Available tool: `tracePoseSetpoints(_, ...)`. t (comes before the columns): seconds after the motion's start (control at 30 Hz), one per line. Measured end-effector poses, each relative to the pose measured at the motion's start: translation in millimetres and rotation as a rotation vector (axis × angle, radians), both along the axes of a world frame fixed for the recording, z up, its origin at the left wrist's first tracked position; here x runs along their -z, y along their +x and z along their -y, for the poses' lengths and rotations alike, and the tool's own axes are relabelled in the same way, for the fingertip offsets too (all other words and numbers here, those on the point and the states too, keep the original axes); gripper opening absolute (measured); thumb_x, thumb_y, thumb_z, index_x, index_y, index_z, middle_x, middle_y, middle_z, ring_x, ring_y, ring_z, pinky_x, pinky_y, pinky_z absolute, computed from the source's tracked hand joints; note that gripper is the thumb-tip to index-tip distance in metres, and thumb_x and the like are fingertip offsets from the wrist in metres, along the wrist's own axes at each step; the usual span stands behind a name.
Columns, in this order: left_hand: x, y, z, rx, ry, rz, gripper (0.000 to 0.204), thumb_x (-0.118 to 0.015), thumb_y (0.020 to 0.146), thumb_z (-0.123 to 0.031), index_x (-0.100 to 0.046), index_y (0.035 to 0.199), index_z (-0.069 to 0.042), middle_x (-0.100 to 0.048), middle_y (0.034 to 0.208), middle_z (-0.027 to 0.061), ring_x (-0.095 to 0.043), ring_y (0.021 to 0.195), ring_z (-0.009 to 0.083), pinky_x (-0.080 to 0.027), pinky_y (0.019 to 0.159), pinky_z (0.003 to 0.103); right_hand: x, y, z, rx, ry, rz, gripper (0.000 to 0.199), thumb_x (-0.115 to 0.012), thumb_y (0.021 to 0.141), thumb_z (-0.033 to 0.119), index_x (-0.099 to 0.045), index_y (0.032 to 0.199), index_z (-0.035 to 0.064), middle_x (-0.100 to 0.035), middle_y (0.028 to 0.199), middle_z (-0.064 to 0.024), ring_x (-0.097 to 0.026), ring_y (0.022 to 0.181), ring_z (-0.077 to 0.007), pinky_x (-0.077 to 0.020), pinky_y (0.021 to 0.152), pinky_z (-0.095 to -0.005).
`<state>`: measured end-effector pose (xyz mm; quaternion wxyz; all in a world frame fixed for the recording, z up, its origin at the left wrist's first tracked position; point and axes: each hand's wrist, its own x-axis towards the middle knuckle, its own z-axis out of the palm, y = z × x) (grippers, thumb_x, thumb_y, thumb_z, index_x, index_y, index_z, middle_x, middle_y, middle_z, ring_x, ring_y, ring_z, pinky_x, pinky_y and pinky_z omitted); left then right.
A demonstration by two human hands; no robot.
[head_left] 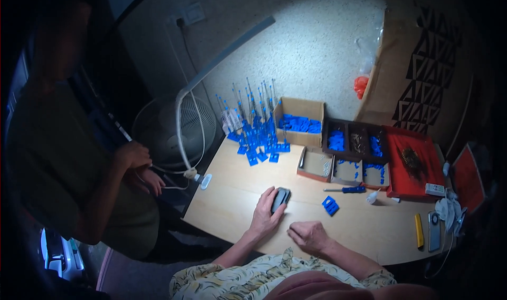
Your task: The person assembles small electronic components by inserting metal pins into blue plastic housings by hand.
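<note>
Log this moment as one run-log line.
left hand: on dark device | right hand: resting on table, empty | nearby: blue part, screwdriver

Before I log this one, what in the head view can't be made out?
- Dark handheld device: the left hand covers its lower part, so its kind is unclear.
- Right hand: fingers curled on the table; whether they hold anything is hidden.
- Contents of the dark compartment tray: too small to identify.
- Person standing at the left: in shadow; their hands meet by white cables, too dim to tell the grip.
</note>
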<state>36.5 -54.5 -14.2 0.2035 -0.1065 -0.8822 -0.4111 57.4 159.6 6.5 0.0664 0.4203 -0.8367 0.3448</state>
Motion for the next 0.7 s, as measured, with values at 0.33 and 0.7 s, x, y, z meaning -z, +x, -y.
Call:
tracePoseSetpoints(0.33, -4, 15, 19, -0.024, 0.25, 0.096, 0.051, -0.07, 0.092, -0.014, -0.054, 0.136, 0.007, -0.053, 0.14, 0.0267, -0.055, 0.129, 0.0399, -0.044, 0.109, 0.042, -161, 10, -38, 0.13, -0.433, -0.469, 0.029, -0.073, 0.089, 0.005, -0.069, 0.117, 0.0083, -0.069, 0.091, -0.0048, -0.065, 0.074, -0.018, -0.0495, 0.063, -0.0352)
tracePoseSetpoints(0.7, -5, 19, 21, 0.032, 0.214, 0.042, 0.046, -0.07, 0.091, -0.01, -0.058, 0.133, 0.004, -0.054, 0.14, 0.0217, -0.058, 0.125, 0.0348, -0.048, 0.102, 0.039, -232, 21, -36, 0.23, -0.717, -0.838, 0.025, -0.066, 0.093, 0.035, -0.062, 0.11, 0.0171, -0.059, 0.104, -0.006, -0.053, 0.086, -0.0219, -0.0422, 0.08, -0.043)
